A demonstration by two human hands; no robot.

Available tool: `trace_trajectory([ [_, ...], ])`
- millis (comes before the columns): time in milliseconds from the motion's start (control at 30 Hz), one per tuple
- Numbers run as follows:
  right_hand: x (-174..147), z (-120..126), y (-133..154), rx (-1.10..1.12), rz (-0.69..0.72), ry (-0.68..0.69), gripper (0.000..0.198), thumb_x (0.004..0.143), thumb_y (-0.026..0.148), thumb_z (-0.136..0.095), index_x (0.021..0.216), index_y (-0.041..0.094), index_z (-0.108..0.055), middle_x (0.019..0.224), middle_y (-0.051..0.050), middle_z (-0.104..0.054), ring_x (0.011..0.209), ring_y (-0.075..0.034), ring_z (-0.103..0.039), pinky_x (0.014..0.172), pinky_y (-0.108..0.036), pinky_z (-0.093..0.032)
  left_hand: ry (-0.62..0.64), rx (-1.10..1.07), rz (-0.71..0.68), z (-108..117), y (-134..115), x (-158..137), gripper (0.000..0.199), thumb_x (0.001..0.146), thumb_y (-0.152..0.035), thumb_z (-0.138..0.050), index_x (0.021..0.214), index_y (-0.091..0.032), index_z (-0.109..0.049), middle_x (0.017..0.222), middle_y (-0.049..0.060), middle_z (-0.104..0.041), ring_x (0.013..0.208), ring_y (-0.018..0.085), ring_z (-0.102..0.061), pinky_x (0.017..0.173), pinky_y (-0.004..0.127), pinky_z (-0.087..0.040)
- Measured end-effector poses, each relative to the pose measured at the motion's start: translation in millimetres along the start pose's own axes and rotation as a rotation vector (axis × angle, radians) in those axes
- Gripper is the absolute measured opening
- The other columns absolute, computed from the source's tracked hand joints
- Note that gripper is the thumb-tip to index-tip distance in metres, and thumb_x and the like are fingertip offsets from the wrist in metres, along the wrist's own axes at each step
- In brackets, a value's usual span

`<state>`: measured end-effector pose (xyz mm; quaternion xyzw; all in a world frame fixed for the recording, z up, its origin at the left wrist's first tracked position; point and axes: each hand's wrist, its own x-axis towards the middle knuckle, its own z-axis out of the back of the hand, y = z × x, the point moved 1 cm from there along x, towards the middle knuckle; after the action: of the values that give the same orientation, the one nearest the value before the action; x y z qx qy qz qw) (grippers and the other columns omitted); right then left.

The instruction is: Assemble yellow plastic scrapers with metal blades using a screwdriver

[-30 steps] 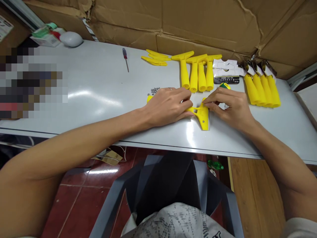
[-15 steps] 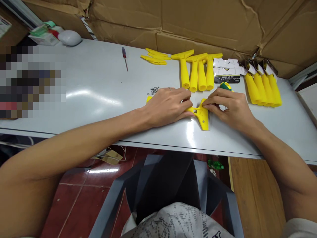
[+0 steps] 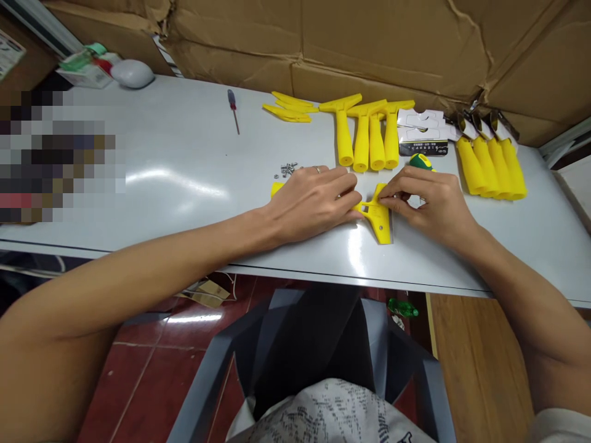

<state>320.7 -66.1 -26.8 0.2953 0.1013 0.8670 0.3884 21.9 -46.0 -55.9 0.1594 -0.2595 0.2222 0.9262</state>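
A yellow plastic scraper lies on the table, its wide head to the right with a thin metal blade edge showing. My left hand is wrapped over its handle and hides most of it. A small metal piece sits in the lower hole of the head. My right hand pinches with thumb and fingertips at the head's upper end; whatever is between the fingertips is hidden. Behind that hand a green and yellow screwdriver handle shows in part. Small screws and nuts lie in a loose pile beyond my left hand.
Several yellow scraper handles stand in a row at the back, beside flat yellow pieces. Further right are card packages and a group of yellow sleeves. A small screwdriver lies back left. Cardboard lines the rear.
Very little differs. My left hand's fingers have shifted slightly on the handle, and the right hand keeps its pinch at the scraper head.
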Motion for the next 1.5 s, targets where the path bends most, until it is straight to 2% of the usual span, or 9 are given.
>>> trace_trajectory([
  [133,0,1,1,0.106,-0.122,-0.015,0.011,0.112,0.036,-0.096,0.102,0.030,-0.096,0.093,-0.005,-0.086,0.080,-0.025,-0.073,0.080,-0.044,-0.064,-0.008,0.114,-0.059,8,-7,1,0.055,0.144,-0.048,-0.052,0.109,-0.021,-0.085,0.098,0.009,-0.083,0.087,0.026,-0.081,0.076,0.039,-0.058],
  [333,-1,-1,10,0.315,-0.380,-0.086,0.042,0.098,0.059,-0.115,0.093,0.025,-0.092,0.085,-0.006,-0.083,0.073,-0.021,-0.067,0.068,-0.040,-0.056,-0.149,0.197,-0.157,18,-11,3,0.048,0.142,-0.030,-0.056,0.104,-0.022,-0.084,0.088,0.004,-0.079,0.079,0.023,-0.078,0.070,0.038,-0.053],
  [533,3,1,8,0.611,-0.606,-0.173,0.087,0.063,0.055,-0.135,0.124,0.030,-0.079,0.073,0.005,-0.072,0.062,-0.019,-0.060,0.056,-0.035,-0.047,-0.058,0.056,-0.037,16,-10,3,0.041,0.138,-0.028,-0.059,0.105,-0.026,-0.085,0.089,0.006,-0.080,0.084,0.029,-0.082,0.075,0.045,-0.058],
  [600,5,3,7,0.649,-0.640,-0.136,0.086,0.060,0.059,-0.136,0.120,0.028,-0.082,0.068,0.007,-0.065,0.060,-0.016,-0.052,0.053,-0.035,-0.038,-0.055,0.057,-0.038,15,-10,2,0.041,0.137,-0.026,-0.058,0.106,-0.027,-0.084,0.089,0.005,-0.080,0.083,0.029,-0.082,0.076,0.047,-0.061],
  [667,7,4,6,0.665,-0.639,-0.065,0.074,0.064,0.066,-0.134,0.093,0.026,-0.079,0.064,0.006,-0.057,0.060,-0.014,-0.045,0.054,-0.035,-0.033,-0.049,0.089,-0.047,12,-9,0,0.041,0.137,-0.028,-0.056,0.106,-0.028,-0.084,0.088,0.005,-0.079,0.081,0.029,-0.082,0.074,0.047,-0.062],
  [767,10,5,6,0.691,-0.592,0.010,0.082,0.070,0.075,-0.130,0.066,0.024,-0.065,0.062,0.005,-0.048,0.061,-0.010,-0.037,0.056,-0.034,-0.027,-0.104,0.156,-0.071,7,-7,-3,0.039,0.138,-0.034,-0.058,0.110,-0.028,-0.085,0.091,0.006,-0.081,0.082,0.029,-0.084,0.072,0.046,-0.062],
  [1000,12,3,8,0.766,-0.504,-0.057,0.085,0.064,0.074,-0.133,0.066,0.024,-0.064,0.062,0.005,-0.049,0.060,-0.009,-0.033,0.056,-0.033,-0.022,-0.484,0.312,-0.259,6,-1,4,0.036,0.138,-0.032,-0.068,0.107,-0.021,-0.083,0.092,0.003,-0.078,0.078,0.021,-0.076,0.069,0.037,-0.052],
  [1300,8,4,14,0.681,-0.470,-0.096,0.083,0.076,0.074,-0.129,0.072,0.025,-0.062,0.063,0.005,-0.045,0.063,-0.011,-0.030,0.059,-0.036,-0.020,-0.431,0.301,-0.211,1,0,6,0.048,0.142,-0.036,-0.059,0.104,-0.020,-0.084,0.094,0.006,-0.079,0.085,0.026,-0.081,0.072,0.042,-0.054],
  [1500,7,3,16,0.661,-0.450,-0.082,0.085,0.081,0.079,-0.125,0.072,0.025,-0.061,0.061,0.007,-0.039,0.062,-0.010,-0.024,0.060,-0.036,-0.021,-0.397,0.361,-0.228,0,-5,7,0.056,0.144,-0.036,-0.052,0.098,-0.020,-0.079,0.092,0.005,-0.076,0.077,0.022,-0.075,0.066,0.038,-0.048],
])
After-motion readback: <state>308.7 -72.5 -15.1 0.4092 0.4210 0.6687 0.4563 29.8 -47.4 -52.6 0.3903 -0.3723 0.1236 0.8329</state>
